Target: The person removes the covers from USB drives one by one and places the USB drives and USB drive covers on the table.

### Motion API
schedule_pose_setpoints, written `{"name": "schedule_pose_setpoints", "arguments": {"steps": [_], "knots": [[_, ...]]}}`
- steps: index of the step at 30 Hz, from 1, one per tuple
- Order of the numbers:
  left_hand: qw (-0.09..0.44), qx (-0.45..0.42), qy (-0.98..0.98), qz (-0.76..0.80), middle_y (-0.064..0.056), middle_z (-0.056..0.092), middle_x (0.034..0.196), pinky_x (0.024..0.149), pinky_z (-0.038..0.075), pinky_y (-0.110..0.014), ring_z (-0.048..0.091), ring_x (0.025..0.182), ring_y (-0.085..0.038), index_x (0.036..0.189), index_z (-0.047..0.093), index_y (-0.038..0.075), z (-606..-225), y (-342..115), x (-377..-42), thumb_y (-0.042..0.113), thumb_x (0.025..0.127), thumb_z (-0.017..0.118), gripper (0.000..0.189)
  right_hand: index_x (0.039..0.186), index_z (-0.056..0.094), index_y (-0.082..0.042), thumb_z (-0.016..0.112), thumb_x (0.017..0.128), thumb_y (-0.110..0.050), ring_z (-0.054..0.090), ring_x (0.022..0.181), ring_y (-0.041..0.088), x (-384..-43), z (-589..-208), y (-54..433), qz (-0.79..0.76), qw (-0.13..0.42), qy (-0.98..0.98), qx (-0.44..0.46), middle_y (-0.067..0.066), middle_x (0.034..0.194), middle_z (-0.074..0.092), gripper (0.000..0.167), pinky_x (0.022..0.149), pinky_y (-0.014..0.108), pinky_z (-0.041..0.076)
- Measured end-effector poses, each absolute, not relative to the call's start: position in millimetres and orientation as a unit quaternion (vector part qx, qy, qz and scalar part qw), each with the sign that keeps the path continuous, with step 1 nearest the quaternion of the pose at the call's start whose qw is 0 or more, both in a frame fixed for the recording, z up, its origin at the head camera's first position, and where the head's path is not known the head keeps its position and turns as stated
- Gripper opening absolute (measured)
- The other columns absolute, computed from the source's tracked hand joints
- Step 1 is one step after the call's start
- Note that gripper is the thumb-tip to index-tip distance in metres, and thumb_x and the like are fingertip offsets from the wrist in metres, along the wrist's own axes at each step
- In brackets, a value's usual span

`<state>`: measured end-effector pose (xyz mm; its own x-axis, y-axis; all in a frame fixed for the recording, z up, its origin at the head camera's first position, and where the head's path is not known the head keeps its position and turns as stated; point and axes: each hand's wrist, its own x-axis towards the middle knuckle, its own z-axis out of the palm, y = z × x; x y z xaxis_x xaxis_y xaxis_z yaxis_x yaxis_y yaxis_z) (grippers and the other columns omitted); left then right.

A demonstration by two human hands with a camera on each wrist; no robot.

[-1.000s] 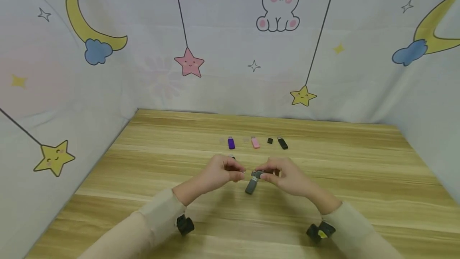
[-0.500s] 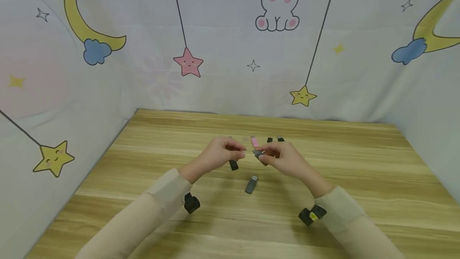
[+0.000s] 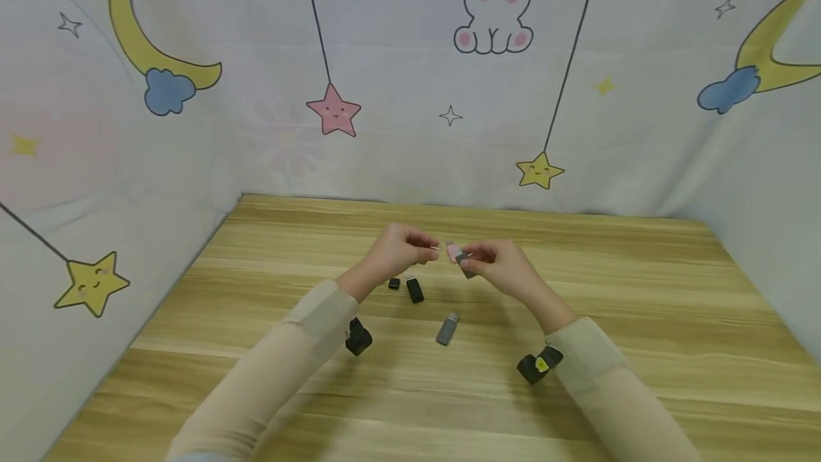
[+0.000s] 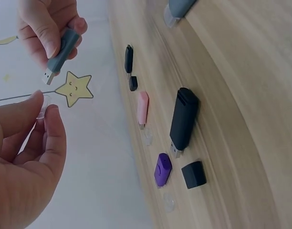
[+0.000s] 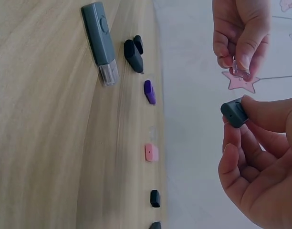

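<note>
My left hand [image 3: 405,252] pinches a small clear cap [image 4: 44,107] between thumb and fingertips, raised above the table. Facing it across a short gap, my right hand [image 3: 503,266] grips a grey USB flash drive [image 4: 63,51] whose metal plug is bare and points toward the cap. A second grey flash drive [image 3: 447,329] lies on the table with a clear cap [image 5: 108,71] over its plug. Close to the left forearm sit a black flash drive [image 3: 415,289] with its plug bare and a loose black cap [image 3: 394,283].
Along the far side of the wooden table [image 3: 641,305] lie a purple flash drive [image 4: 162,170], a pink one [image 4: 142,109] and another black one [image 4: 129,59] beside a black cap [image 4: 133,83]. Clear caps [image 4: 169,202] lie near the purple and pink drives. A printed cloth [image 3: 417,155] hangs behind.
Both hands have moved away from the person and up, over the far part of the table, carrying the grey flash drive and the clear cap. The capped grey drive stays on the table.
</note>
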<state>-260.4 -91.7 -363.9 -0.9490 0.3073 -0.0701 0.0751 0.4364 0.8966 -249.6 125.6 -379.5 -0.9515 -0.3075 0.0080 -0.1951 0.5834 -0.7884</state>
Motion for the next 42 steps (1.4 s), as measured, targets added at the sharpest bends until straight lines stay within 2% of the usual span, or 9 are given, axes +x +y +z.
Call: {"name": "schedule_pose_setpoints", "arguments": {"steps": [6, 14, 25, 32, 38, 42], "knots": [[0.106, 0.103, 0.849, 0.507, -0.009, 0.070, 0.099, 0.083, 0.053, -0.046, 0.065, 0.083, -0.020, 0.108, 0.070, 0.001, -372, -88, -271, 0.012, 0.087, 0.072, 0.024, 0.119, 0.066, 0.001, 0.066, 0.092, -0.015, 0.061, 0.082, 0.021, -259, -386, 124, -0.448, 0.073, 0.881, -0.131, 0.014, 0.099, 0.068, 0.031, 0.071, 0.039, 0.053], [0.098, 0.105, 0.862, 0.486, -0.012, 0.071, 0.097, 0.079, 0.055, -0.040, 0.068, 0.082, -0.023, 0.105, 0.070, -0.003, -383, -80, -285, 0.007, 0.085, 0.072, 0.023, 0.117, 0.066, 0.001, 0.067, 0.091, -0.014, 0.060, 0.075, 0.019, -267, -397, 122, -0.447, 0.084, 0.883, -0.118, 0.012, 0.093, 0.066, 0.030, 0.068, 0.036, 0.054], [0.109, 0.127, 0.880, 0.444, -0.012, 0.072, 0.099, 0.073, 0.055, -0.032, 0.067, 0.082, -0.021, 0.104, 0.072, -0.002, -396, -75, -296, 0.005, 0.085, 0.072, 0.021, 0.118, 0.065, 0.003, 0.066, 0.092, -0.014, 0.063, 0.081, 0.019, -271, -408, 123, -0.443, 0.149, 0.882, -0.066, 0.018, 0.110, 0.064, 0.031, 0.069, 0.031, 0.055], [0.127, 0.144, 0.891, 0.412, -0.009, 0.071, 0.100, 0.073, 0.053, -0.028, 0.063, 0.085, -0.017, 0.101, 0.074, 0.002, -403, -70, -302, 0.004, 0.085, 0.071, 0.016, 0.117, 0.066, 0.002, 0.066, 0.092, -0.014, 0.062, 0.082, 0.017, -274, -415, 121, -0.430, 0.155, 0.887, -0.062, 0.014, 0.105, 0.066, 0.030, 0.069, 0.031, 0.055], [0.135, 0.146, 0.901, 0.384, -0.010, 0.071, 0.104, 0.074, 0.050, -0.026, 0.058, 0.090, -0.018, 0.098, 0.075, 0.002, -407, -65, -305, 0.001, 0.083, 0.069, 0.017, 0.111, 0.068, 0.000, 0.068, 0.090, -0.014, 0.057, 0.076, 0.014, -276, -420, 120, -0.417, 0.151, 0.894, -0.058, 0.009, 0.098, 0.067, 0.026, 0.062, 0.025, 0.050], [0.141, 0.151, 0.907, 0.368, -0.011, 0.070, 0.106, 0.069, 0.048, -0.023, 0.057, 0.086, -0.018, 0.096, 0.075, 0.002, -410, -63, -307, -0.002, 0.082, 0.067, 0.017, 0.109, 0.069, 0.000, 0.069, 0.089, -0.014, 0.056, 0.074, 0.014, -277, -424, 119, -0.409, 0.147, 0.898, -0.063, 0.009, 0.097, 0.068, 0.025, 0.061, 0.024, 0.048]]}}
